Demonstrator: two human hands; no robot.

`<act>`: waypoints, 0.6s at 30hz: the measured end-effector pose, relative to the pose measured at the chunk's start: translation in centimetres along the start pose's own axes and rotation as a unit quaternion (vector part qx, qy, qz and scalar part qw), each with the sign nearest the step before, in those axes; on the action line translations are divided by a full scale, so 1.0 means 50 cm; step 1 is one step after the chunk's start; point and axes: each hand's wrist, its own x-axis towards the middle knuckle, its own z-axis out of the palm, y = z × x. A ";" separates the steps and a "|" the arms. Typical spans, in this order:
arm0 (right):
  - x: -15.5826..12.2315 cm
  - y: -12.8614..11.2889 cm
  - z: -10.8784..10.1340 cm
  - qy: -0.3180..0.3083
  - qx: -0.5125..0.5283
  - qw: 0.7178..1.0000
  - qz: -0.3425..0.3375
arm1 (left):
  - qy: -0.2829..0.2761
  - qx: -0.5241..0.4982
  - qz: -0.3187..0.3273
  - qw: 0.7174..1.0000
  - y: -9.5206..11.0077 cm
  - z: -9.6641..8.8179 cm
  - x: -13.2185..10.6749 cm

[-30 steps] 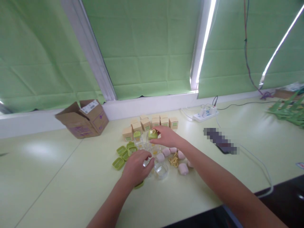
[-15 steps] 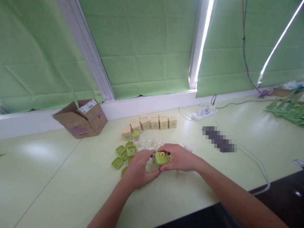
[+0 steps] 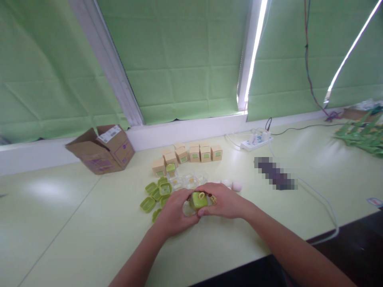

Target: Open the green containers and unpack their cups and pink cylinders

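In front of me my left hand [image 3: 175, 211] and my right hand [image 3: 224, 201] close around a small clear container with a green lid [image 3: 198, 200]. A pale yellow ring sits on top of that lid. Thumbs are at the near side and fingers at the far side; the container's lower part is mostly hidden. Left of my left hand lie several loose green lids [image 3: 148, 204]. Behind the hands stand several clear cups [image 3: 190, 182] with something yellow inside. Small brown and yellow pieces [image 3: 212, 198] show beside my right fingers.
Several small cardboard boxes [image 3: 205, 154] stand in a curved row behind the cups, near one green-lidded cup [image 3: 171, 169]. Pink rounded pieces [image 3: 237, 186] lie beyond my right hand. Further off are an open carton [image 3: 103, 153], a power strip [image 3: 256, 142] and a blurred dark object [image 3: 275, 174].
Both hands still hold the green-lidded container, which has shifted slightly left. My right hand has moved a little left and down, uncovering more of the pink pieces.
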 end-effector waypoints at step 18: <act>-0.004 0.002 -0.008 0.049 0.018 0.998 -0.026 | 0.007 0.047 0.010 0.999 -0.016 0.009 -0.007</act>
